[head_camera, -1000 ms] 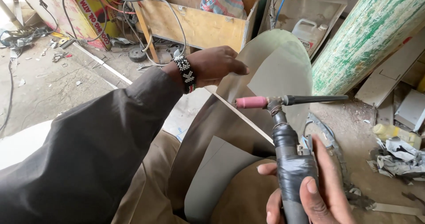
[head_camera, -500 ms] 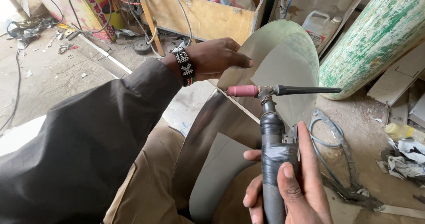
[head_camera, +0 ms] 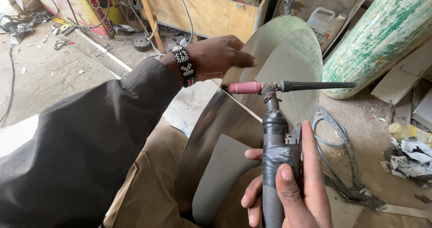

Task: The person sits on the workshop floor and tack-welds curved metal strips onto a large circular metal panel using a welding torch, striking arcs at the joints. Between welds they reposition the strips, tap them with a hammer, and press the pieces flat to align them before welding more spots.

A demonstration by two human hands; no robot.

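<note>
Right hand [head_camera: 288, 187] clenched round black-taped welding torch [head_camera: 274, 156], pink ceramic nozzle [head_camera: 244, 88] aimed at 9 o'clock toward the seam. Left hand [head_camera: 216, 57], beaded wristband [head_camera: 184, 66], gripping edge of curved shiny sheet-metal piece [head_camera: 288, 52], apparently steadying it upright across the lap. At 2 o'clock, green-streaked cylinder [head_camera: 382, 34]; at 12, wooden crate [head_camera: 207, 12].

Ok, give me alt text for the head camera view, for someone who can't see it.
A right hand grips a taped welding torch, its pink nozzle at the edge of a curved metal sheet. The left hand, wearing a beaded bracelet, steadies the sheet. A green cylinder stands behind.
</note>
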